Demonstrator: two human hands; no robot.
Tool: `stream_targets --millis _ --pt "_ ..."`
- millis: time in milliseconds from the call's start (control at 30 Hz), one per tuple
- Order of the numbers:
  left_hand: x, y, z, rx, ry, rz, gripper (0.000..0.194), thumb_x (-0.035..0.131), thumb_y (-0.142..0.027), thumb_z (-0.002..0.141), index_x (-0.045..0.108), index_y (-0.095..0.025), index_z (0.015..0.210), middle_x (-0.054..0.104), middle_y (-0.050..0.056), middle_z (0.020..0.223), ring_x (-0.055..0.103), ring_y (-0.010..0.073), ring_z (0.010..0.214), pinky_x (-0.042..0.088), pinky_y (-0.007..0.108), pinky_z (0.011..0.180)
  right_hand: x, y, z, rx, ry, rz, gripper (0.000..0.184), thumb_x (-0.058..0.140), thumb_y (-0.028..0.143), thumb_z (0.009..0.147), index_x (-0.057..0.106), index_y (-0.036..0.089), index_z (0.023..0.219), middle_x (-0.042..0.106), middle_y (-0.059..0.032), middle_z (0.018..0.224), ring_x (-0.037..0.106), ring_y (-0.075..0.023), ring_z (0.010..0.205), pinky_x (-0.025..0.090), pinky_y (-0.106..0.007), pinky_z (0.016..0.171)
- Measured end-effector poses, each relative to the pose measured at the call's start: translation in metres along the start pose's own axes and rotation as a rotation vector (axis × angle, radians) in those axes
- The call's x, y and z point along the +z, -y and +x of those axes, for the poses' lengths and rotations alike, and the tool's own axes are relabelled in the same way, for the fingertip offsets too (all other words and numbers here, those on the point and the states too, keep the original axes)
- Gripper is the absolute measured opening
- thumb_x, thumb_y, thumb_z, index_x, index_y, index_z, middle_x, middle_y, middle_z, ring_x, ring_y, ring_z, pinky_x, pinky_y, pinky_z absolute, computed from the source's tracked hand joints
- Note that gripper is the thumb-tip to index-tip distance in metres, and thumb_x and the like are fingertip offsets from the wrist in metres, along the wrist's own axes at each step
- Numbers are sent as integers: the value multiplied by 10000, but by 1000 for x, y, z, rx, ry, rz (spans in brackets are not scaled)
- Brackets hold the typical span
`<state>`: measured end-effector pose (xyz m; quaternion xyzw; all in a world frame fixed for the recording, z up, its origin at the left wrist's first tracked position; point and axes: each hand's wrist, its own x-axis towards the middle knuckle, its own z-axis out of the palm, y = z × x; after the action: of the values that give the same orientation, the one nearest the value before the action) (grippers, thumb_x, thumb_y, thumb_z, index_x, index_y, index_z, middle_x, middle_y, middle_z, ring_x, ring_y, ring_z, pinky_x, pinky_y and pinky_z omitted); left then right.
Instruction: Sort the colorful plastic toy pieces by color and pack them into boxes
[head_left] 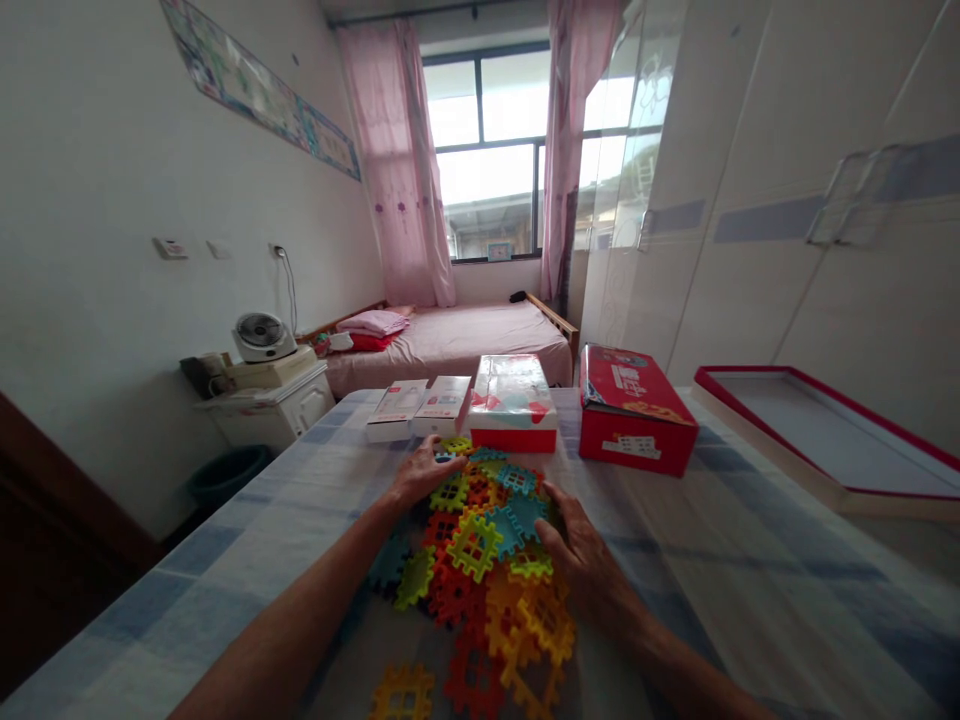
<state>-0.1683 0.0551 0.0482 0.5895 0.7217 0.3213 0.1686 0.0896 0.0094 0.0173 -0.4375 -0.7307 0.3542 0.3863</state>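
A loose heap of interlocking plastic building tiles (475, 546) with notched edges lies in front of me, in red, orange, yellow, lime green and blue. My left hand (424, 472) rests against the far left side of the heap, thumb and fingers apart. On the right side, my right hand (576, 540) touches the heap, with its thumb beside a blue tile (531, 518) and its fingers spread from the thumb. Neither hand visibly grips a tile. An orange tile (403, 692) lies nearer to me, at the lower left of the pile.
Behind the heap stand two small white boxes (397, 408), a white-and-red box (514, 405) and a red carton (637, 420). A shallow red-rimmed box lid (825, 425) is at the right. The table (300, 510) wears a blue-and-white checked cloth; a bed (480, 335) is beyond.
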Motion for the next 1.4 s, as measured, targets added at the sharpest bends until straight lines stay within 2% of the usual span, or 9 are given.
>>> stream_targets --millis 233,433,600,667,800,867,1000,1133,1400 --pt "8 -28 -29 140 51 -111 500 658 -440 669 604 -199 1105 644 70 1093 595 233 993 453 322 870 1 0 1 19 -12 -3 556 392 430 859 370 166 1348 399 -99 1393 336 -204 1305 235 -388 1109" --pt "27 -73 -55 402 7 -97 283 598 -292 737 656 -208 1001 633 63 1017 592 203 955 450 318 887 0 -1 2 54 -41 13 572 373 475 854 381 155 1329 407 -103 1375 349 -211 1291 247 -384 1102" --pt "28 -98 -68 640 131 -61 364 556 -308 795 594 -295 1157 580 18 1211 573 189 1056 429 290 939 -5 -1 4 103 -138 19 537 331 490 867 407 161 1285 437 -103 1324 388 -218 1246 284 -381 1074" --pt "22 -90 -61 611 48 -34 354 510 -348 834 572 -303 1179 537 12 1285 545 194 1113 400 299 977 -8 0 5 108 -173 15 513 312 478 874 421 166 1266 454 -100 1302 402 -219 1229 294 -380 1065" --pt "15 -49 -25 283 -157 94 363 418 -378 868 592 -178 1117 572 123 1215 524 254 1133 368 379 991 -9 1 5 89 -197 -9 483 317 464 871 445 176 1237 473 -96 1279 412 -222 1219 294 -383 1062" --pt "17 -28 -6 238 -133 112 368 444 -382 844 609 -146 1074 596 158 1167 523 287 1130 362 413 987 -8 0 6 89 -203 -27 488 331 466 863 451 172 1232 474 -102 1280 411 -229 1221 290 -394 1064" --pt "26 -6 14 203 -50 83 391 444 -439 824 616 -171 1051 638 120 1119 564 256 1084 405 347 939 -7 -4 7 112 -197 -49 516 331 471 858 449 149 1245 467 -116 1291 409 -239 1225 290 -406 1064" --pt "27 -3 13 163 -28 63 479 517 -516 747 609 -161 1054 621 129 1112 548 281 1075 393 362 935 -7 -6 7 108 -181 -63 534 326 475 856 447 139 1253 474 -121 1287 413 -242 1224 298 -399 1060" --pt "20 -4 9 138 107 -22 307 538 -468 717 580 -177 803 620 45 802 582 212 790 450 303 695 -6 -6 7 109 -156 -99 524 319 451 864 444 134 1261 469 -118 1303 401 -239 1233 284 -392 1064"
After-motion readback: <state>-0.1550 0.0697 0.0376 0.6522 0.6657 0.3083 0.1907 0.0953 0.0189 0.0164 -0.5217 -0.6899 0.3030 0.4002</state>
